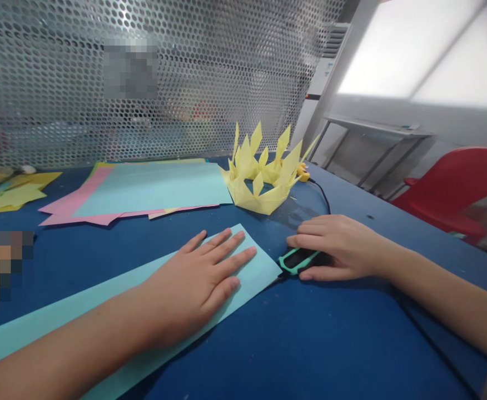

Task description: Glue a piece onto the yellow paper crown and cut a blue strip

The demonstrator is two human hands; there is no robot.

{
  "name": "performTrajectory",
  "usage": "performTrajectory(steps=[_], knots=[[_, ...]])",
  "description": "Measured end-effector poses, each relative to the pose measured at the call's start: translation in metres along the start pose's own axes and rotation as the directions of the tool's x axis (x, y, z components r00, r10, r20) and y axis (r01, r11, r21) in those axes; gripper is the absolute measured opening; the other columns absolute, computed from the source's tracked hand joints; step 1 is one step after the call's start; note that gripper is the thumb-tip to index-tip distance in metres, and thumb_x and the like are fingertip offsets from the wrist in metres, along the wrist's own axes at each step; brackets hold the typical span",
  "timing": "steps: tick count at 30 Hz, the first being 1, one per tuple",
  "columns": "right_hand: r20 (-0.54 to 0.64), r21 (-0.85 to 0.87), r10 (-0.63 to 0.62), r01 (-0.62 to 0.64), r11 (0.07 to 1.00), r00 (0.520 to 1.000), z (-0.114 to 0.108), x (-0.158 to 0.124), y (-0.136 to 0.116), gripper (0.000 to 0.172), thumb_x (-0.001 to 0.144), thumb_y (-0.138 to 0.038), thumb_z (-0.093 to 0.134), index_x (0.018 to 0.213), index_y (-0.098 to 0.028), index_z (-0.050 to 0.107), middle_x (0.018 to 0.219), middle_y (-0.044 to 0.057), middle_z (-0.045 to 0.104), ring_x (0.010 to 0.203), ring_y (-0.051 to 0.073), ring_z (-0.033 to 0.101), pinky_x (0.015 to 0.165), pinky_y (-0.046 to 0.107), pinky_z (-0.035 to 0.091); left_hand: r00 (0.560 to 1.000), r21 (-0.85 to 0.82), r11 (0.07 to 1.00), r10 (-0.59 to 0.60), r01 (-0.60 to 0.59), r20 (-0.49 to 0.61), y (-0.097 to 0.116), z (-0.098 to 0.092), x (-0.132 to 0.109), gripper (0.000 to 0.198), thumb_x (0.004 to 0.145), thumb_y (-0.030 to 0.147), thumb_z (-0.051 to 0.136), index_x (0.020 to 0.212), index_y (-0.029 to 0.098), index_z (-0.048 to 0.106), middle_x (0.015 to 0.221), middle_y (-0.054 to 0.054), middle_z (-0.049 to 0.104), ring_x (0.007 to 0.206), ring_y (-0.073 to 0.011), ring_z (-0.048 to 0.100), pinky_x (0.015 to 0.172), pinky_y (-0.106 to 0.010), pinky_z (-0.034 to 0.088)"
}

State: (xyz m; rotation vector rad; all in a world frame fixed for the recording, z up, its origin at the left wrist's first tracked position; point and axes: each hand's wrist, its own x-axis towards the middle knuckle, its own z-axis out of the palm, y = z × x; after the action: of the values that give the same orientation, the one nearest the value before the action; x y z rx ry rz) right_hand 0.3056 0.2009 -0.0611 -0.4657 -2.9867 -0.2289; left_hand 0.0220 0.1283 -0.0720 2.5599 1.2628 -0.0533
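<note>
My left hand (197,278) lies flat, fingers stretched out, on a long light-blue sheet of paper (252,266) that runs from the lower left toward the middle of the blue table (293,344). My right hand (335,247) is closed over a small black and green device (296,260) just past the sheet's right corner. A black cable (321,194) runs from under that hand toward the back. Behind both hands stands a yellow folded paper piece with many points (264,172).
A stack of light-blue, pink and yellow sheets (143,191) lies at the back centre, more yellow paper (14,194) at the far left. A perforated metal screen (185,72) closes the table's back. A red chair (456,189) stands off the right edge.
</note>
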Motion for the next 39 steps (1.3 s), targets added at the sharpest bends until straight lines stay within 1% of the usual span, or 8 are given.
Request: performTrajectory(steps=[7,14,20,23,26,29,33,39], knots=[[-0.010,-0.002,-0.008,0.008,1.000,1.000,0.001,-0.002,0.000,0.045,0.095,-0.054,0.038,0.101,-0.015,0.060,0.070,0.002,0.054,0.061,0.015,0.050,0.058,0.025,0.034,1.000,-0.007,1.000,-0.011,0.011,0.030,0.001,-0.004,0.001,0.050,0.099,0.049,0.013,0.148,0.039,0.015,0.159,0.007,0.005,0.147,-0.0208,0.007,0.116,-0.056,0.010],[-0.026,-0.003,-0.021,0.021,1.000,0.999,-0.001,0.000,-0.001,0.046,0.096,-0.054,0.036,0.099,-0.015,0.060,0.068,0.003,0.055,0.060,0.014,0.050,0.056,0.025,0.034,0.998,0.006,1.000,-0.027,0.027,0.048,0.000,-0.004,0.000,0.050,0.099,0.049,0.012,0.148,0.042,0.011,0.158,0.010,0.002,0.147,-0.0199,0.005,0.117,-0.054,0.008],[-0.017,-0.009,0.043,-0.043,0.999,0.999,-0.003,-0.002,-0.010,0.047,0.095,-0.056,0.037,0.100,-0.016,0.061,0.069,0.003,0.057,0.059,0.014,0.051,0.056,0.025,0.034,0.999,0.000,1.000,-0.024,0.024,0.035,0.003,-0.004,0.000,0.049,0.100,0.047,0.014,0.148,0.041,0.014,0.158,0.008,0.004,0.147,-0.0203,0.007,0.117,-0.054,0.009],[-0.012,-0.010,0.054,-0.054,0.999,0.998,-0.004,-0.003,-0.013,0.047,0.095,-0.056,0.038,0.100,-0.016,0.062,0.068,0.003,0.057,0.058,0.014,0.051,0.056,0.026,0.034,1.000,-0.005,1.000,-0.014,0.014,0.016,0.004,-0.005,0.000,0.049,0.100,0.047,0.014,0.148,0.041,0.015,0.158,0.007,0.006,0.147,-0.0199,0.009,0.117,-0.054,0.011],[-0.007,-0.017,0.061,-0.061,0.998,0.998,-0.004,-0.003,-0.013,0.048,0.095,-0.056,0.038,0.100,-0.016,0.062,0.069,0.003,0.057,0.059,0.015,0.052,0.056,0.026,0.034,0.999,0.004,1.000,-0.024,0.024,0.033,0.004,-0.005,0.001,0.049,0.100,0.046,0.015,0.148,0.041,0.014,0.158,0.007,0.004,0.147,-0.0202,0.007,0.117,-0.055,0.010],[-0.007,-0.014,0.058,-0.058,0.998,0.998,-0.004,-0.002,-0.012,0.048,0.095,-0.057,0.037,0.100,-0.016,0.062,0.070,0.003,0.058,0.059,0.015,0.052,0.056,0.026,0.034,0.998,0.014,0.999,-0.038,0.037,0.059,0.004,-0.006,0.001,0.049,0.100,0.047,0.014,0.148,0.042,0.012,0.158,0.009,0.003,0.147,-0.0194,0.006,0.117,-0.055,0.010],[0.000,-0.008,0.052,-0.052,0.999,0.999,-0.004,-0.001,-0.010,0.049,0.095,-0.057,0.036,0.100,-0.016,0.061,0.069,0.003,0.057,0.060,0.015,0.052,0.056,0.026,0.033,0.999,0.004,1.000,-0.020,0.020,0.037,0.004,-0.006,0.001,0.049,0.100,0.047,0.014,0.148,0.042,0.013,0.158,0.008,0.004,0.147,-0.0194,0.008,0.117,-0.055,0.010],[0.010,0.011,0.029,-0.029,1.000,1.000,-0.003,-0.002,-0.007,0.049,0.095,-0.057,0.036,0.099,-0.016,0.061,0.069,0.003,0.055,0.060,0.014,0.051,0.056,0.026,0.032,0.999,0.008,1.000,-0.020,0.019,0.039,0.003,-0.005,0.001,0.048,0.100,0.047,0.014,0.148,0.042,0.012,0.158,0.009,0.004,0.147,-0.0194,0.007,0.117,-0.055,0.010]])
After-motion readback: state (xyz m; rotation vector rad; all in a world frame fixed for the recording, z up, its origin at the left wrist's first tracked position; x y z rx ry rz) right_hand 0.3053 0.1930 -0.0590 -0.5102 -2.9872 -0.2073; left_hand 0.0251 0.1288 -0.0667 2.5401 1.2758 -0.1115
